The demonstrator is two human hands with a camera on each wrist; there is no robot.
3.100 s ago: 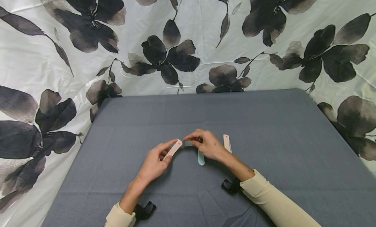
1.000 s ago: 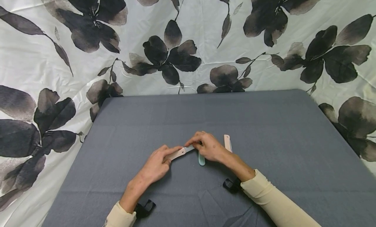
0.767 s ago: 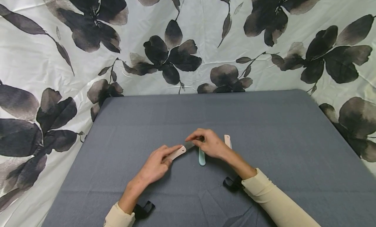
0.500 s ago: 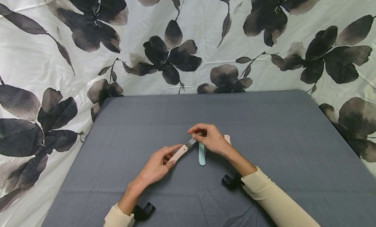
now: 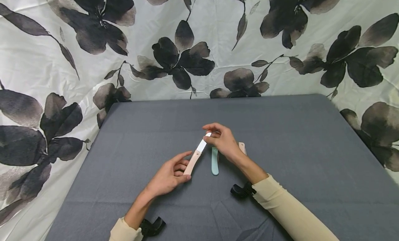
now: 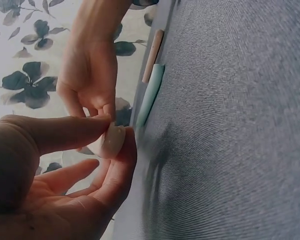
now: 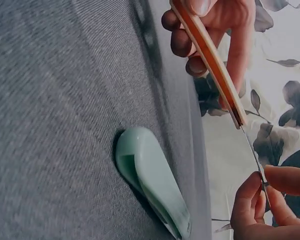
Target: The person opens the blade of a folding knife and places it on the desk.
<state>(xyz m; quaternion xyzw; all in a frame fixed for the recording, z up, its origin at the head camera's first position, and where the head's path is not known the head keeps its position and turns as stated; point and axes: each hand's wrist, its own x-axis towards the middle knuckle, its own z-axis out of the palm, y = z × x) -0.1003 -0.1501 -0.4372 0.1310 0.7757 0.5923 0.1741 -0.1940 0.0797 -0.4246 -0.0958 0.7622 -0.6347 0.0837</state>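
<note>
A folding knife with a pink handle (image 5: 191, 162) is held above the grey table (image 5: 280, 137). My left hand (image 5: 186, 168) grips the handle's near end between thumb and fingers (image 6: 111, 140). My right hand (image 5: 209, 136) pinches the tip of the thin blade (image 5: 202, 145), which now stands almost in line with the handle (image 7: 210, 55). The blade (image 7: 252, 150) shows edge-on in the right wrist view. A teal folded knife (image 5: 214, 161) lies on the cloth just right of it and appears large in the right wrist view (image 7: 152, 182).
A second pink folded knife (image 5: 241, 147) lies right of the teal one, partly behind my right wrist. Black wrist straps (image 5: 240, 190) rest on the table near both cuffs. A white cloth with dark flowers (image 5: 193, 61) hangs behind and beside the table.
The blade has swung out from the handle to nearly straight. My right hand moved away from me with the blade tip, and the handle turned to point forward.
</note>
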